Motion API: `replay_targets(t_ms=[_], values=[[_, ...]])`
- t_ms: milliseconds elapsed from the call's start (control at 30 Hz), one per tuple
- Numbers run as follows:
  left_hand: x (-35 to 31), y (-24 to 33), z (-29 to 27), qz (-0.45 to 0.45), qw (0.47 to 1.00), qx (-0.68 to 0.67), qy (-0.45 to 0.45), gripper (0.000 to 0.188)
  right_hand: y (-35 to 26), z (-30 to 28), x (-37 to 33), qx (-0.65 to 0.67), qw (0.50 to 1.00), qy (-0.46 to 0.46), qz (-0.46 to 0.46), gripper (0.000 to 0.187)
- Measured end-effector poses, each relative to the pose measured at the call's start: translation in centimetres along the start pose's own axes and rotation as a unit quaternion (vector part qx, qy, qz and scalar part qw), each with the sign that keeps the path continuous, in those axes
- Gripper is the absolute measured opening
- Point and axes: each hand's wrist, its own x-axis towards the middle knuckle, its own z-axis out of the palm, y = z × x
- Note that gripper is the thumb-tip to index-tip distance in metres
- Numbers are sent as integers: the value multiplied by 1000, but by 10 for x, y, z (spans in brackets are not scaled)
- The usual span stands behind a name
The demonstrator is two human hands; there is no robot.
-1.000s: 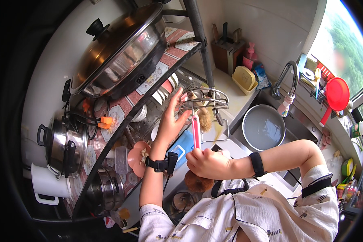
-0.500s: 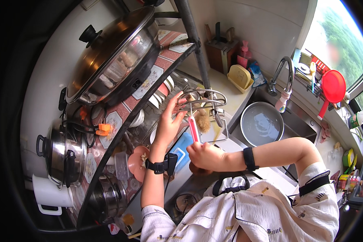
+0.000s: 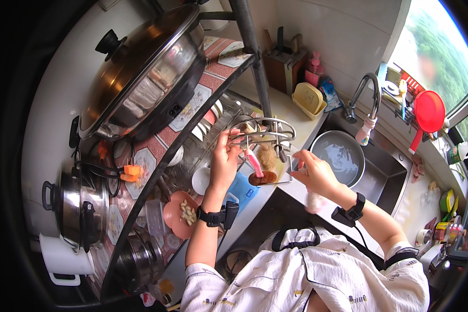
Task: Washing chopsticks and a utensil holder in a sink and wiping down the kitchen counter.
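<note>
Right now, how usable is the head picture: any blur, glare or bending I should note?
Head view: strong fisheye bending, the dark rack post curves and the corners go black; the window is overexposed and hazy; the right hand is motion-blurred; the left hand at the wire rack is fairly sharp; glare streaks the big pot lid.

Left hand [image 3: 224, 162] grips wire rack [image 3: 262, 131], right hand [image 3: 313, 174] seemingly empty

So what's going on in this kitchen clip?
A person stands at a kitchen counter beside the sink. The left hand is up at a wire utensil rack, where a pink-handled utensil hangs. The right hand is open just right of the rack, holding nothing that shows. A metal bowl sits in the sink.
</note>
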Motion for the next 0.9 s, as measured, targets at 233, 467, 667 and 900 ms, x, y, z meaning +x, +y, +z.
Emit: replay_targets(t_ms=[233, 467, 667, 900], values=[[21, -16, -13, 83, 992, 74, -54, 27, -13, 22, -3, 22, 999, 43, 0, 25], [-23, -23, 1, 123, 978, 49, 163, 40, -24, 20, -13, 90, 994, 51, 27, 24], [-57, -23, 8, 96, 989, 83, 79, 54, -52, -1, -18, 122, 986, 109, 16, 46], [-30, -32, 17, 78, 992, 47, 90, 48, -138, -20, 17, 48, 949, 201, -240, 27]])
